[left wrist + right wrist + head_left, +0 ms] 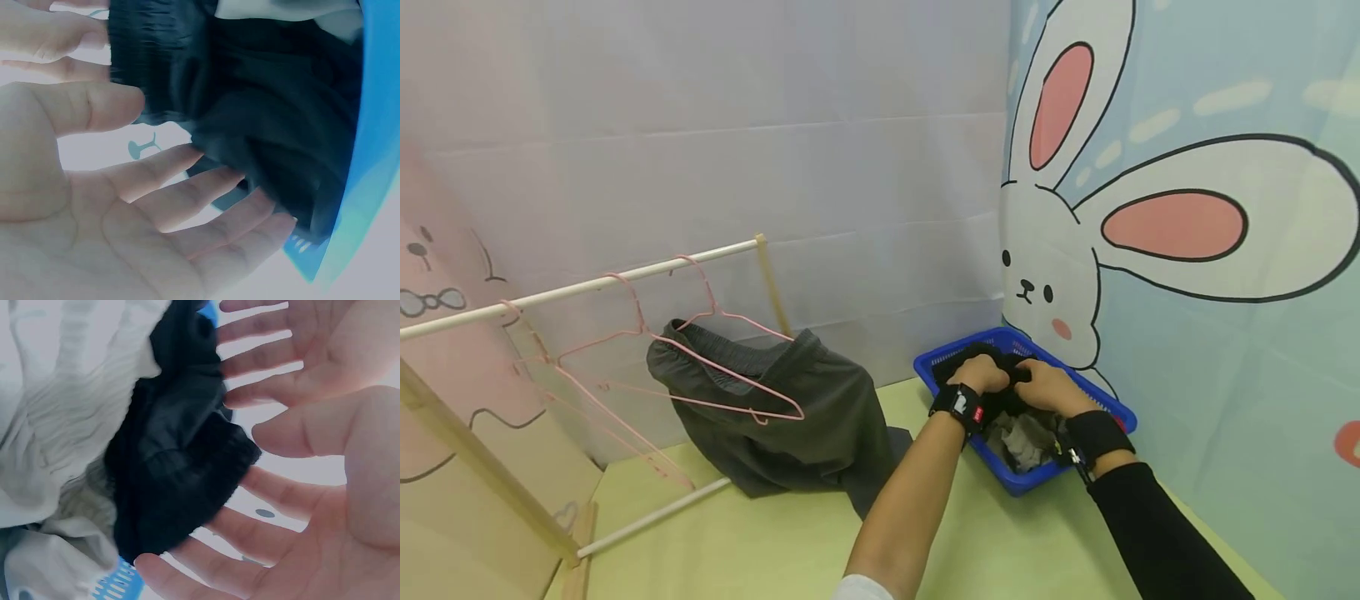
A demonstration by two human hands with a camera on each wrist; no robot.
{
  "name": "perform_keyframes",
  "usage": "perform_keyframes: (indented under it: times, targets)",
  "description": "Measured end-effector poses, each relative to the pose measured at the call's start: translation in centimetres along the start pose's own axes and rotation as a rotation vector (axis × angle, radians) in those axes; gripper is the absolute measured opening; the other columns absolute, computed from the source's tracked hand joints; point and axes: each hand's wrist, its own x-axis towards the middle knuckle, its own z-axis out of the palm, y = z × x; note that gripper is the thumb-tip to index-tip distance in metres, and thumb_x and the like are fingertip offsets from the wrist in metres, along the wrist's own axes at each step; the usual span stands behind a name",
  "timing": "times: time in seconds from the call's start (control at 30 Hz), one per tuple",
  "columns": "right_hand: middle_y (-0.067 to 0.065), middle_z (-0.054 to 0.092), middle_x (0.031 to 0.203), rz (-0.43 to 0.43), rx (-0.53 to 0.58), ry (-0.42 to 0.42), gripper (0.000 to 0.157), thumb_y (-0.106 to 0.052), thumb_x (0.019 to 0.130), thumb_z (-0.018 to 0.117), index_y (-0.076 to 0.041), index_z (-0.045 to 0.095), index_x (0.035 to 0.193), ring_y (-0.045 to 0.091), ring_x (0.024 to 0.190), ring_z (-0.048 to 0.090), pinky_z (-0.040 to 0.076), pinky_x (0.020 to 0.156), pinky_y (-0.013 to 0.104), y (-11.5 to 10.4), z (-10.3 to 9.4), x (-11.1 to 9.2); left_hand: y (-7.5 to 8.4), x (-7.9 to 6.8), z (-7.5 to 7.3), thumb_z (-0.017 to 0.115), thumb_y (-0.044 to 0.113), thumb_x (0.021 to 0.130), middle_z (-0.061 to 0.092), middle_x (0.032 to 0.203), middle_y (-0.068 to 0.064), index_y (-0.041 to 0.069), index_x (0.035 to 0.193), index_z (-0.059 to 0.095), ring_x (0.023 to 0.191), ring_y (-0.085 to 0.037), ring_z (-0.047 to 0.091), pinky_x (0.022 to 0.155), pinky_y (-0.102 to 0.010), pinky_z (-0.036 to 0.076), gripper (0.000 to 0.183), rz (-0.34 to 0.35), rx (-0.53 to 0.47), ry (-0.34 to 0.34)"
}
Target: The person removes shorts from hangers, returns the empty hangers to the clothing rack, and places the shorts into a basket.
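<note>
Quick count. Hands: 1 left hand [983, 374], 1 right hand [1051, 387]. Black wristbands [1097, 433]: 2. Black sleeve [1165, 533]: 1. Pale sleeve [862, 588]: 1. Blue basket [1015, 483]: 1. Black garment [181, 450]: at least 1, exact number unclear. Pale clothes [1026, 442]: heaped, can't count. Grey garment [790, 408]: 1. Pink hangers [727, 372]: 3. White bars [655, 516]: 2. Desk [730, 550]: 1. Printed rabbit [1045, 292]: 1. Printed pink animal [467, 358]: 1.
</note>
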Motion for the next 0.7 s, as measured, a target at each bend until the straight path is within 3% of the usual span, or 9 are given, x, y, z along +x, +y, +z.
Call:
perform_keyframes:
  times: [0.07,0.17,0.27,0.37,0.43,0.57,0.6,0.67,0.7]
  targets:
    - [0.035,0.057,0.131,-0.001,0.006,0.006,0.057,-0.019,0.101,0.052,0.01,0.042,0.15,0.028,0.071,0.057,0.045,0.064,0.04,-0.6,-0.4,-0.6,-0.6,-1.2,-0.7,0.062,0.033,0.097,0.067,0.13,-0.008,0.013,0.131,0.069,0.118,-0.032,0.062,0.102,-0.054,0.047,0.04,0.019,-0.056,0.02]
    - [0.038,0.054,0.135,-0.019,-0.005,0.044,0.056,-0.019,0.102,0.05,0.009,0.043,0.149,0.03,0.081,0.06,0.046,0.067,0.039,-1.7,-1.3,-1.6,-1.4,-3.4,-1.9,0.06,0.031,0.099,0.066,0.132,-0.007,0.012,0.136,0.066,0.117,-0.031,0.063,0.098,-0.051,0.05,0.042,0.083,-0.133,0.065]
    - [0.041,0.053,0.137,-0.051,0.007,0.114,0.053,-0.02,0.102,0.047,0.008,0.046,0.147,0.04,0.089,0.063,0.05,0.07,0.044,-3.3,-1.9,-2.2,-2.5,-5.8,-3.1,0.057,0.03,0.101,0.061,0.144,-0.007,0.013,0.147,0.056,0.129,-0.03,0.059,0.103,-0.047,0.049,0.049,0.166,-0.192,0.128]
    - [0.039,0.055,0.137,-0.102,0.045,0.189,0.05,-0.023,0.106,0.043,0.006,0.05,0.145,0.049,0.104,0.063,0.053,0.081,0.054,-5.4,-2.4,-2.8,-3.9,-8.6,-4.2,0.054,0.027,0.103,0.057,0.15,-0.007,0.015,0.153,0.05,0.136,-0.029,0.055,0.106,-0.044,0.049,0.052,0.241,-0.24,0.2]
    - [0.037,0.057,0.136,-0.146,0.088,0.229,0.05,-0.026,0.107,0.039,0.004,0.052,0.144,0.051,0.116,0.06,0.05,0.09,0.06,-6.9,-2.6,-3.1,-4.8,-10.4,-4.9,0.053,0.025,0.104,0.066,0.133,-0.007,0.015,0.155,0.048,0.113,-0.025,0.066,0.092,-0.039,0.053,0.052,0.279,-0.268,0.24]
    - [0.032,0.056,0.142,-0.198,0.175,0.259,0.052,-0.032,0.109,0.032,-0.002,0.051,0.147,0.05,0.126,0.055,0.045,0.1,0.063,-10.1,-2.9,-3.5,-6.4,-13.5,-6.1,0.052,0.023,0.104,0.064,0.133,-0.009,0.016,0.157,0.044,0.11,-0.026,0.065,0.089,-0.04,0.053,0.055,0.301,-0.295,0.325]
    - [0.031,0.056,0.143,-0.215,0.195,0.263,0.052,-0.034,0.109,0.033,-0.004,0.05,0.148,0.05,0.128,0.054,0.044,0.102,0.064,-11.0,-3.0,-3.6,-6.8,-14.2,-6.3,0.053,0.023,0.104,0.063,0.135,-0.01,0.016,0.158,0.042,0.111,-0.026,0.065,0.092,-0.042,0.053,0.056,0.302,-0.316,0.347]
    - [0.028,0.055,0.145,-0.254,0.235,0.276,0.051,-0.036,0.109,0.036,-0.007,0.051,0.149,0.048,0.131,0.053,0.043,0.105,0.064,-12.6,-2.9,-3.7,-7.6,-15.6,-6.8,0.054,0.022,0.103,0.05,0.155,-0.01,0.017,0.161,0.037,0.138,-0.03,0.052,0.107,-0.049,0.047,0.06,0.295,-0.355,0.392]
    - [0.027,0.056,0.146,-0.277,0.258,0.285,0.051,-0.037,0.109,0.038,-0.008,0.051,0.149,0.047,0.132,0.052,0.042,0.105,0.065,-13.4,-2.8,-3.7,-8.0,-16.3,-6.9,0.054,0.022,0.102,0.048,0.156,-0.009,0.018,0.162,0.035,0.14,-0.03,0.05,0.109,-0.05,0.045,0.063,0.297,-0.379,0.412]
